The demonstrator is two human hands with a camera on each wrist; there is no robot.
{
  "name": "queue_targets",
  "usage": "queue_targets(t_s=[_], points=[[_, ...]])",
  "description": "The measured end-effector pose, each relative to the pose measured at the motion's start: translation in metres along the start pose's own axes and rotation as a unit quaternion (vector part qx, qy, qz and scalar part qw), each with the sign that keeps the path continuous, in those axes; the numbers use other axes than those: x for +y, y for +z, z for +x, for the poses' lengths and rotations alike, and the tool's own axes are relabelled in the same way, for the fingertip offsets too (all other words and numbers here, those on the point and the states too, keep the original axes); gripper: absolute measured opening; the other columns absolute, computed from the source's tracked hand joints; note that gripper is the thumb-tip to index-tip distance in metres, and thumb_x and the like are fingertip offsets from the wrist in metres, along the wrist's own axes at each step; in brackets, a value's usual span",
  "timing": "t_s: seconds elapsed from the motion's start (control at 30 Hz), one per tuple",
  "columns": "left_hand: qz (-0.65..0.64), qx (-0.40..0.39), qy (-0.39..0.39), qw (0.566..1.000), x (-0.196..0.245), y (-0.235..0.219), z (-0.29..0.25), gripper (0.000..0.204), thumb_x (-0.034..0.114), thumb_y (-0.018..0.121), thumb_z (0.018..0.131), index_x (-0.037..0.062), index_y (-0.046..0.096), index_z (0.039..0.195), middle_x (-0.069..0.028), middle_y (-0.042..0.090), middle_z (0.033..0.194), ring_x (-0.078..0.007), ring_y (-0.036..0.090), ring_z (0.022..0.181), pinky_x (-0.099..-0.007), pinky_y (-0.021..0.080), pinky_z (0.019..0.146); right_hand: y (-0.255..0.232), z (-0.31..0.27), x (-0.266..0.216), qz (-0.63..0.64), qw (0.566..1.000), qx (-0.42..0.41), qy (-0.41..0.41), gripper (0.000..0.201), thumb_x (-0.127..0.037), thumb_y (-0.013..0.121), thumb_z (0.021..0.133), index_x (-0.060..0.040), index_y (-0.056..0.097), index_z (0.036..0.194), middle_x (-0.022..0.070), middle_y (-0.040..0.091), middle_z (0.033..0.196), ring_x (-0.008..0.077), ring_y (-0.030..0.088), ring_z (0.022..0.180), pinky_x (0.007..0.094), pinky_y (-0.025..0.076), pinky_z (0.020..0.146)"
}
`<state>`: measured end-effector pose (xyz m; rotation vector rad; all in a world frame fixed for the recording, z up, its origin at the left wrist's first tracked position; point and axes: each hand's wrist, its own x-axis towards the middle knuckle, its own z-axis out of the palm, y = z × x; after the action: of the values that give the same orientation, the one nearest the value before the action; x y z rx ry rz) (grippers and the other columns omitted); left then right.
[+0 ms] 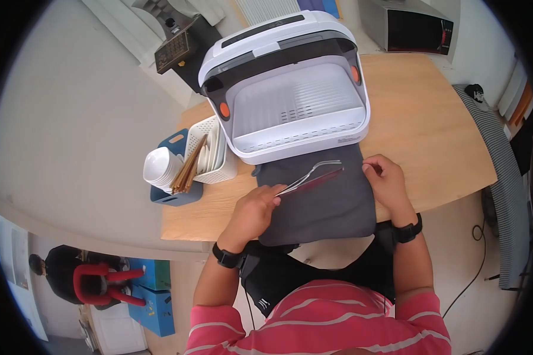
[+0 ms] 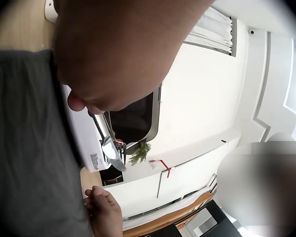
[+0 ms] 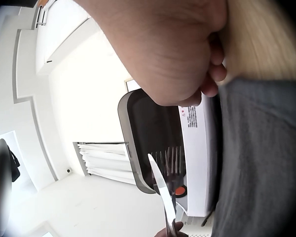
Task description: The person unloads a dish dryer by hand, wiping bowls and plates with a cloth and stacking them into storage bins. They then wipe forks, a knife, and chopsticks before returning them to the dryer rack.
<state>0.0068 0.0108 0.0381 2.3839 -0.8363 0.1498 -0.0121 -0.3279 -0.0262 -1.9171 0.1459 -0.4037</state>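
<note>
Metal cutlery (image 1: pixel 308 176), a knife and forks in the right wrist view (image 3: pixel 162 190), is gripped by its handles in my left hand (image 1: pixel 253 214) above a dark grey cloth (image 1: pixel 320 207). In the left wrist view the knife blade (image 2: pixel 113 154) and fork tines stick out beyond my left hand (image 2: pixel 113 59). My right hand (image 1: pixel 388 182) is beside the cloth's right edge with its fingers curled, holding nothing visible. Behind the cloth stands a white dish cabinet (image 1: pixel 302 106) with its dark lid raised.
Left of the cabinet, a white basket (image 1: pixel 222 171) holds white dishes and a blue basket (image 1: pixel 173 200) holds white bowls (image 1: pixel 160 165); wooden chopsticks (image 1: pixel 189 168) lean between them. A microwave (image 1: pixel 408 29) is beyond the wooden table (image 1: pixel 426 118). A person (image 1: pixel 62 275) sits at the lower left.
</note>
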Motion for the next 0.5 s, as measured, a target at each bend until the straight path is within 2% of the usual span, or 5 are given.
queue_targets(t_s=[0.07, 0.17, 0.3, 0.4, 0.5], points=[[0.074, -0.036, 0.048, 0.995, 0.006, 0.012, 0.011, 0.032, 0.005, 0.065, 0.094, 0.007, 0.069, 0.125, -0.0136, 0.067, 0.096, -0.0334, 0.064, 0.087, -0.0419, 0.052, 0.078, 0.001, 0.0, 0.003, 0.012, 1.0, 0.004, 0.0, 0.017, -0.014, 0.071, 0.094, -0.0006, 0.073, 0.104, 0.0096, 0.074, 0.085, 0.0156, 0.068, 0.076, 0.0296, 0.054, 0.07], [0.074, -0.037, 0.074, 0.994, 0.002, 0.027, 0.017, 0.031, 0.006, 0.07, 0.087, 0.0081, 0.073, 0.118, -0.0093, 0.068, 0.098, -0.0332, 0.063, 0.09, -0.0419, 0.052, 0.081, 0.001, 0.0, 0.0, 0.02, 1.0, 0.006, 0.014, 0.017, -0.014, 0.071, 0.094, -0.0006, 0.073, 0.104, 0.0094, 0.074, 0.084, 0.0149, 0.068, 0.076, 0.0295, 0.054, 0.07], [0.041, -0.048, 0.068, 0.996, -0.004, 0.041, 0.015, 0.035, 0.003, 0.071, 0.087, 0.0071, 0.071, 0.121, -0.0108, 0.068, 0.107, -0.0333, 0.062, 0.099, -0.0429, 0.05, 0.089, 0.002, 0.001, 0.001, -0.002, 1.0, 0.003, 0.005, 0.016, -0.013, 0.071, 0.093, -0.0006, 0.073, 0.104, 0.0089, 0.074, 0.084, 0.0148, 0.068, 0.075, 0.0293, 0.054, 0.069], [-0.002, -0.034, 0.033, 0.999, -0.004, 0.045, 0.012, 0.034, 0.002, 0.073, 0.086, 0.006, 0.071, 0.12, -0.0116, 0.068, 0.116, -0.0338, 0.062, 0.105, -0.0428, 0.05, 0.094, 0.001, 0.001, -0.001, -0.007, 1.0, 0.003, 0.005, 0.016, -0.014, 0.072, 0.093, -0.0005, 0.073, 0.103, 0.0085, 0.073, 0.081, 0.0148, 0.068, 0.074, 0.0292, 0.054, 0.069], [-0.002, -0.009, 0.018, 1.0, -0.005, 0.047, 0.008, 0.033, 0.003, 0.073, 0.086, 0.0046, 0.072, 0.119, -0.0126, 0.067, 0.124, -0.0339, 0.062, 0.109, -0.0425, 0.05, 0.097, 0.001, 0.001, -0.002, -0.007, 1.0, -0.019, 0.006, 0.018, -0.013, 0.073, 0.092, -0.0013, 0.073, 0.106, 0.0098, 0.074, 0.091, 0.0142, 0.068, 0.077, 0.0286, 0.053, 0.07]])
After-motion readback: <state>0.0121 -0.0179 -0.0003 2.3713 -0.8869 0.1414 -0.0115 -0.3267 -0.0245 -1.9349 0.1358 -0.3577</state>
